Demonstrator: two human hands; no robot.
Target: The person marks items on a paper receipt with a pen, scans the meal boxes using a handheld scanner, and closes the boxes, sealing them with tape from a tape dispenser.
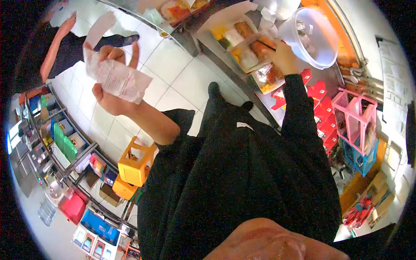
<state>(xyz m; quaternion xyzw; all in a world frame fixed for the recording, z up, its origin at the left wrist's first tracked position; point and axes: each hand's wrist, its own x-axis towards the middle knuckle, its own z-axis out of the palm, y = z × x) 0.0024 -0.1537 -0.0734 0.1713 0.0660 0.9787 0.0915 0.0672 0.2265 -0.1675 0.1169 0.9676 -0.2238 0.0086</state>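
My left hand pinches a printed paper receipt, held up over the tiled floor. My right hand reaches over the metal counter, its fingers closed round a thin dark stick whose exact kind I cannot make out. Under the stick lies an open meal box with white rice and browned, fried-looking food. Beside it, on either side, sit another open box and a third box with similar food. My right fingertips are partly hidden by the hand itself.
A translucent tub stands right of the boxes. Red folded cartons and a pink basket line the counter. A yellow stool stands on the floor at left. Another person's arm shows at upper left, near a pale paper strip.
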